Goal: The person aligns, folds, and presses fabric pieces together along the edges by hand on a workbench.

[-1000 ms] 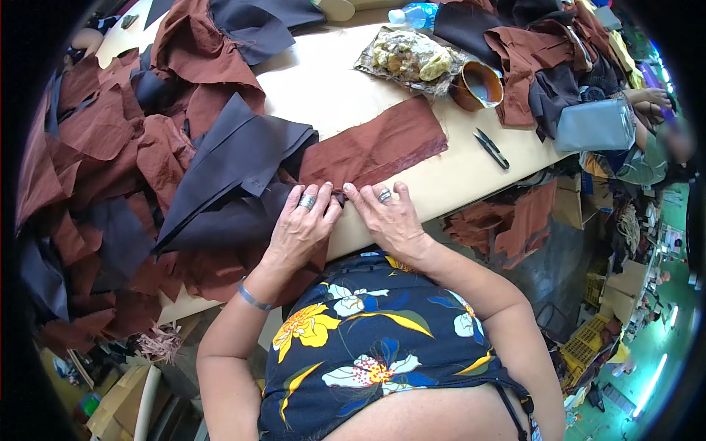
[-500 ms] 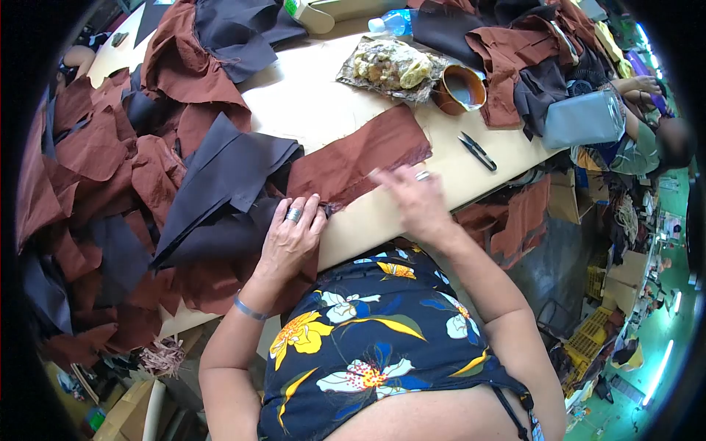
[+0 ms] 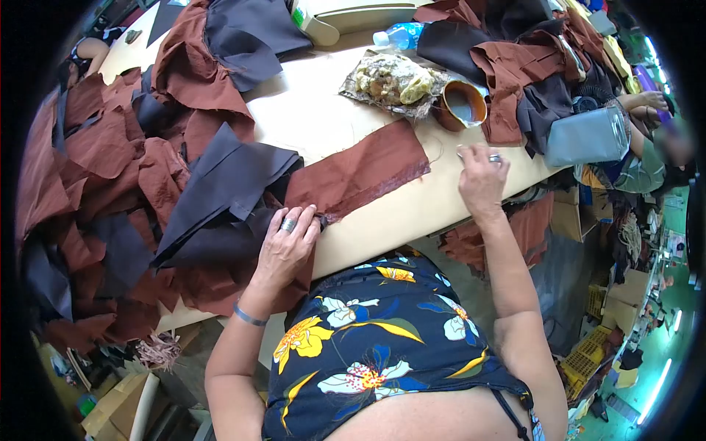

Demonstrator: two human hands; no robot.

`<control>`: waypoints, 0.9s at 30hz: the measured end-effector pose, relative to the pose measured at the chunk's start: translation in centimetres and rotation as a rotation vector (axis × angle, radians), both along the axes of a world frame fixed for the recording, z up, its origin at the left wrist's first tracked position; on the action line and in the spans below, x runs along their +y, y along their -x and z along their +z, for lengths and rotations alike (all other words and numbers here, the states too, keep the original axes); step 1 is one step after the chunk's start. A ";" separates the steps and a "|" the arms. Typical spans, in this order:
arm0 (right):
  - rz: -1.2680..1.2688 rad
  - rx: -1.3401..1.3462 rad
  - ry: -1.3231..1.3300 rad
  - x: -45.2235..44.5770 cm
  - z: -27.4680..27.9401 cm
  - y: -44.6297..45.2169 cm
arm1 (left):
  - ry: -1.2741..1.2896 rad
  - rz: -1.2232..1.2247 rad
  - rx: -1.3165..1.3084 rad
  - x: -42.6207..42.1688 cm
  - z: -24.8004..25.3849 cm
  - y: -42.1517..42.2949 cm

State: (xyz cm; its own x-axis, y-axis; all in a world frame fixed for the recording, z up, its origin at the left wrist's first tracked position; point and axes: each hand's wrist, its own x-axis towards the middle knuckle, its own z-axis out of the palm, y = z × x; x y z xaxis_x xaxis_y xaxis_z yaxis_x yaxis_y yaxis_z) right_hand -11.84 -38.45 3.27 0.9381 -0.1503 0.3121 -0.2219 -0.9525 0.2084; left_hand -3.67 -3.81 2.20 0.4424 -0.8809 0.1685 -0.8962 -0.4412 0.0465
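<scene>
A rust-brown fabric strip (image 3: pixel 360 173) with a dark, frayed lower edge lies slantwise on the table. My left hand (image 3: pixel 289 239), with a wide ring and a wristband, grips the fabric at the strip's lower left end, fingers closed and pressed down. Beside that hand, a stack of dark folded fabric (image 3: pixel 213 198) covers part of the strip. To the right, my right hand (image 3: pixel 483 180) is closed over the place where the thread snips lay. Only a small glint shows at its fingertips; the snips are otherwise hidden under the fingers.
Brown and dark cloth pieces (image 3: pixel 81 169) heap along the left. Behind the strip are a lumpy yellowish mass (image 3: pixel 393 81), a brown cup (image 3: pixel 462 105) and a water bottle (image 3: pixel 399 37). A grey plastic-covered box (image 3: pixel 587 137) stands right, near another person's arm (image 3: pixel 641 101).
My right hand has moved right, from the strip's edge to the thread snips, and its fingers have closed. My left hand stays on the fabric. The view has shifted slightly.
</scene>
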 end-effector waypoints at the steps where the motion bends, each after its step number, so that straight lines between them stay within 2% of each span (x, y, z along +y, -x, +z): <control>1: -0.012 -0.053 -0.043 -0.6 0.6 0.1 | 0.001 0.006 0.010 -0.1 0.1 0.1; 2: -0.026 -0.107 -0.087 -1.1 0.9 0.2 | 0.017 0.026 0.054 -0.1 0.5 0.2; 7: -0.077 0.015 -0.237 -3.0 -1.0 2.4 | 0.153 0.110 0.217 -2.2 2.2 -0.3; 11: -0.108 0.048 -0.397 -3.9 -2.9 2.8 | 0.236 0.015 0.138 -9.7 3.0 -1.1; 14: -0.036 -0.022 -0.489 -4.2 -2.7 2.7 | 0.159 -0.023 0.297 -16.7 2.6 -1.7; 17: 0.049 0.020 -0.541 -4.8 -2.7 3.3 | 0.179 -0.015 0.419 -21.9 0.4 -3.5; 18: 0.029 0.078 -0.638 -5.0 -2.6 3.7 | 0.178 0.001 0.443 -23.1 -0.1 -3.9; 19: 0.030 0.076 -0.657 -5.1 -2.6 4.2 | 0.204 0.006 0.444 -23.7 -0.5 -4.3; 24: 0.061 0.048 -0.848 -5.2 -1.2 5.1 | -0.023 0.048 0.352 -25.6 -1.0 -4.8; 27: 0.080 0.049 -1.038 -5.2 -0.8 4.8 | 0.026 0.057 0.398 -25.2 -0.6 -4.8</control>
State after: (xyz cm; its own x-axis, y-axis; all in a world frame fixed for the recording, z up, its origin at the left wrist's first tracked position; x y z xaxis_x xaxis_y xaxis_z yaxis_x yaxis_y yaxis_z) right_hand -16.61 -43.62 2.50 0.9653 -0.2597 0.0263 -0.1634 -0.6799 -0.7148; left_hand 1.15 -28.97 1.61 0.5252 -0.8510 -0.0037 -0.7803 -0.4833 0.3969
